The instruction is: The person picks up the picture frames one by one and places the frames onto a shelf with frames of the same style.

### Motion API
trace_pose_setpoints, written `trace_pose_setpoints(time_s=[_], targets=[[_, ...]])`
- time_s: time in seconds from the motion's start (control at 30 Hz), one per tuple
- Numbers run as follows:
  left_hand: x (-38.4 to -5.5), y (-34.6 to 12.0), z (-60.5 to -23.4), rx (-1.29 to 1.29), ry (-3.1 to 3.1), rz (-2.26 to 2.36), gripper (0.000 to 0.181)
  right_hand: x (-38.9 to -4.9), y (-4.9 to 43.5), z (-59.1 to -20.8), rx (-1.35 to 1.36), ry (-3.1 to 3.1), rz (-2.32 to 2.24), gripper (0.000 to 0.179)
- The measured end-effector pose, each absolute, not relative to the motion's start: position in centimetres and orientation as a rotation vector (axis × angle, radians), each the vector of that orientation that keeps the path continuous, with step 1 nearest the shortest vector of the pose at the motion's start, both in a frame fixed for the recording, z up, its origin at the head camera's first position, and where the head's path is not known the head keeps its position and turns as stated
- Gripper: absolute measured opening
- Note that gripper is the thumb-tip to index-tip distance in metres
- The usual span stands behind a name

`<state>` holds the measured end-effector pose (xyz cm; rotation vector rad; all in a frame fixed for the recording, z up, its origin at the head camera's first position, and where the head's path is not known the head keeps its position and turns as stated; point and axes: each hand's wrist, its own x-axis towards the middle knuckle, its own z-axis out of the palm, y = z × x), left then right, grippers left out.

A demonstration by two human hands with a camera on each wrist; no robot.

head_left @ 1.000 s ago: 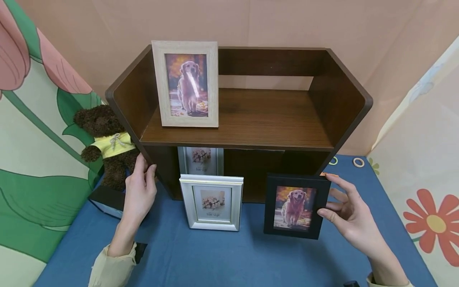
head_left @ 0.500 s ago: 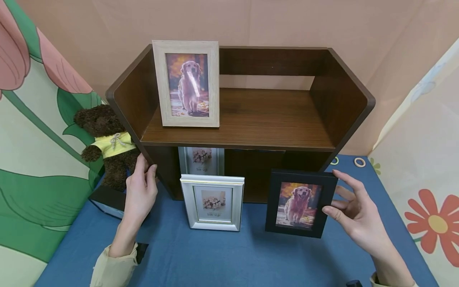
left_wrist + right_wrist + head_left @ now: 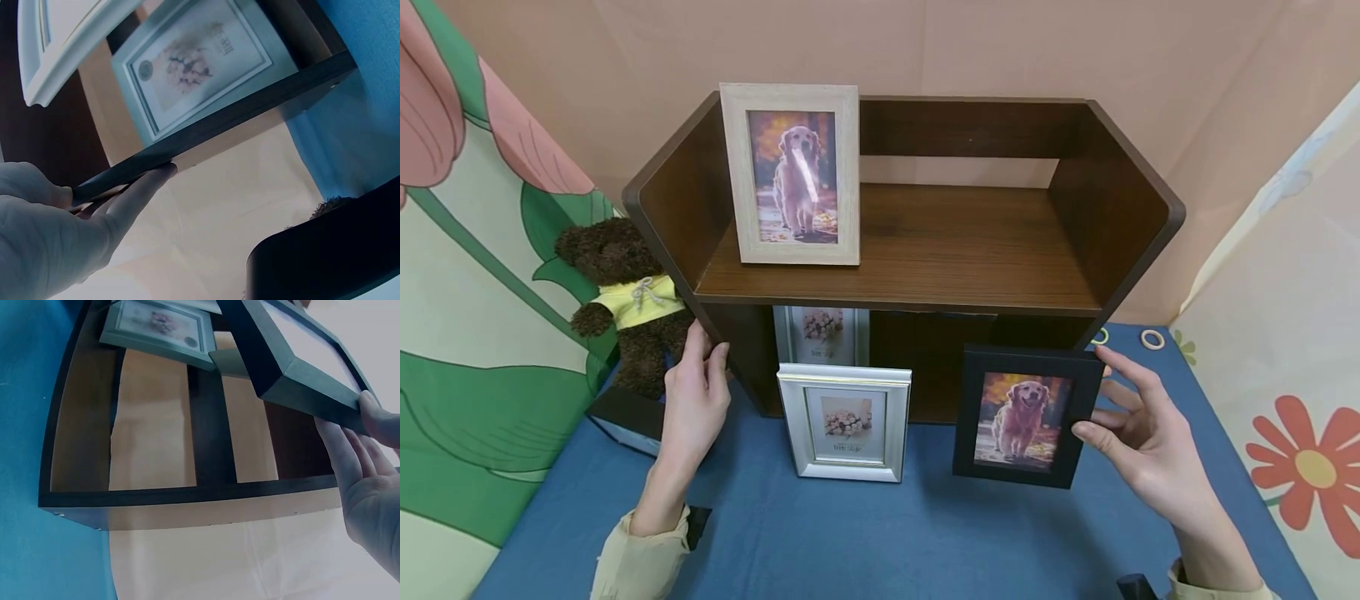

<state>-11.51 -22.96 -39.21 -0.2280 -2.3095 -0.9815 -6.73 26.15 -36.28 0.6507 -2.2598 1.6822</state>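
My left hand [image 3: 695, 400] pinches the front edge of the left side panel of a dark brown two-tier shelf [image 3: 970, 250]; thumb and fingers lie on either side of that panel in the left wrist view. My right hand [image 3: 1150, 450] holds a black picture frame [image 3: 1078, 417] by its right edge, thumb in front. This frame shows a dog photo and is raised before the shelf's lower right part. To its left, a silver picture frame [image 3: 850, 379] with a flower print is in front of the lower compartment. A similar frame [image 3: 822, 333] stands inside, partly hidden.
A pale wooden picture frame [image 3: 797, 252] stands upright on the upper tier, at the left. Left of the shelf, a brown teddy bear [image 3: 636, 304] in yellow sits by a dark box [image 3: 625, 421]. Small rings [image 3: 1152, 339] lie right of the shelf on the blue cloth [image 3: 820, 542].
The black picture frame has risen slightly and its tilt has changed. My right hand has shifted a little to the right since a second ago. The left hand keeps its grip on the shelf.
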Motion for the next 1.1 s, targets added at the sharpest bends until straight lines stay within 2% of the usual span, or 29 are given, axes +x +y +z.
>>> trace_pose_setpoints(time_s=[0.5, 0.8, 1.1], targets=[[-11.6, -22.8, -39.2, -0.204, -2.319, -0.986, 0.034, -7.0, 25.5, -34.5, 0.611, -2.309, 1.516, 0.101], [-11.5, -22.8, -39.2, -0.193, -2.321, -0.984, 0.034, -7.7, 25.4, -33.8, 0.79, -2.11, 1.709, 0.086], [-11.5, -22.8, -39.1, -0.208, -2.318, -0.989, 0.035, -7.5, 25.2, -32.1, 0.708, -2.148, 1.75, 0.093]])
